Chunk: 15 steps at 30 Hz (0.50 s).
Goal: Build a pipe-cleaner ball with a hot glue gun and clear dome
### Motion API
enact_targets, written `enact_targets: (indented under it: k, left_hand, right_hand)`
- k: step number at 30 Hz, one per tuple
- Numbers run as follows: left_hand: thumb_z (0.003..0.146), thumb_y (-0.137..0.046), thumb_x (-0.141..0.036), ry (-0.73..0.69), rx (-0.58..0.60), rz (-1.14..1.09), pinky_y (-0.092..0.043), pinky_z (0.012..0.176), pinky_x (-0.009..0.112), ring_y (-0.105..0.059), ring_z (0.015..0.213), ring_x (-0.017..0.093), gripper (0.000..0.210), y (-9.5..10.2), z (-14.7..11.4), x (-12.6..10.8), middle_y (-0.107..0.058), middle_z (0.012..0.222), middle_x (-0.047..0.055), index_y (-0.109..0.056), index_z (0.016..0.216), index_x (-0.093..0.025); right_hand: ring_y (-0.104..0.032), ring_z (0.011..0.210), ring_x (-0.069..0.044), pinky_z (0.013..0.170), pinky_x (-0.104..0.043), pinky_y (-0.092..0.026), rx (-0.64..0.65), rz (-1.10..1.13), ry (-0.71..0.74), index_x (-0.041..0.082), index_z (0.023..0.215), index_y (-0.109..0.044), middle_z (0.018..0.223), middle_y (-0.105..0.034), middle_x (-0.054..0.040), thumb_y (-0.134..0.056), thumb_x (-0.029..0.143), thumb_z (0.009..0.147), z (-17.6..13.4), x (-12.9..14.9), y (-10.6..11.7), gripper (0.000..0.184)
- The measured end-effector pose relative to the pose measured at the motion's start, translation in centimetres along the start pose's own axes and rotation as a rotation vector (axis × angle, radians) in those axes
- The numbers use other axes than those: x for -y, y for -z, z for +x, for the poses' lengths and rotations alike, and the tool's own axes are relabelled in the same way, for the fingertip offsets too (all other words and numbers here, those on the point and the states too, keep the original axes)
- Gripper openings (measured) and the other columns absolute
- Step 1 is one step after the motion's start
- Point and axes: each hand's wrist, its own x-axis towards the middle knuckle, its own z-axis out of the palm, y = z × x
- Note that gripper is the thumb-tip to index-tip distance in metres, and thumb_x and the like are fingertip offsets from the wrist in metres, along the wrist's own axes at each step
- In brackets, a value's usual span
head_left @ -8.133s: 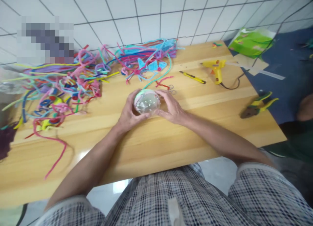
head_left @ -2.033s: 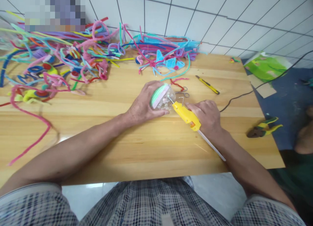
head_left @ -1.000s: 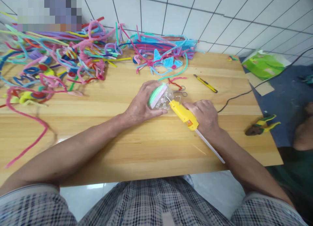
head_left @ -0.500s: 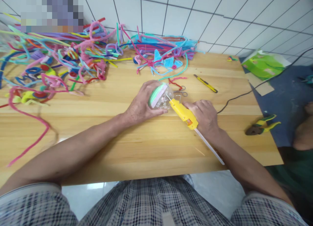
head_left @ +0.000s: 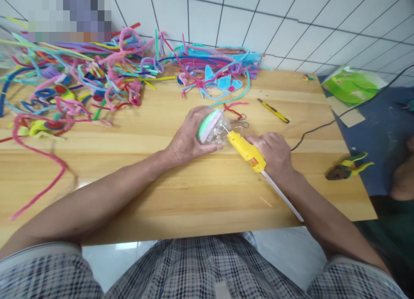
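Observation:
My left hand is wrapped round a clear rounded container that has green and pale lilac pipe cleaner bands on its left side. Its palm side is hidden by my fingers. In my right hand is a yellow hot glue gun, its metal tip pointing up and left at the container's clear part. Whether the tip touches the surface I cannot tell. A long translucent glue stick sticks out of the gun's rear end. Just behind the gun lie scissors, partly hidden, and a red pipe cleaner piece.
Tangled pipe cleaners heap along the back left, beside blue pipe cleaner shapes. A yellow utility knife and pliers lie to the right. A dark cord crosses the table's right edge. A person's arm shows at far right.
My right hand has drawn the glue gun slightly to the right and down, away from the container. My left hand and the container stay almost where they were.

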Motion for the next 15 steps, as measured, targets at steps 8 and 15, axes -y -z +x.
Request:
enact_targets:
  k: [8, 15]
  left_hand:
    - [0.084, -0.095, -0.056, 0.021, 0.019, 0.027, -0.051, 0.127, 0.058, -0.061, 0.148, 0.037, 0.095, 0.10, 0.14, 0.03, -0.062, 0.154, 0.017, -0.046, 0.159, -0.027]
    - [0.083, -0.096, -0.054, 0.027, 0.005, 0.022, -0.050, 0.129, 0.058, -0.060, 0.148, 0.037, 0.095, -0.05, 0.06, 0.00, -0.062, 0.154, 0.016, -0.047, 0.160, -0.027]
  right_hand:
    - [-0.060, 0.083, -0.026, 0.078, -0.041, -0.041, 0.017, 0.002, -0.027, 0.019, 0.131, -0.073, 0.086, -0.070, -0.0073, -0.037, 0.047, 0.117, -0.14, -0.04, -0.12, 0.048]
    - [-0.058, 0.080, -0.025, 0.076, -0.040, -0.039, -0.022, 0.022, 0.047, 0.015, 0.133, -0.069, 0.086, -0.069, -0.0070, -0.034, 0.045, 0.119, 0.55, 0.21, 0.36, 0.049]
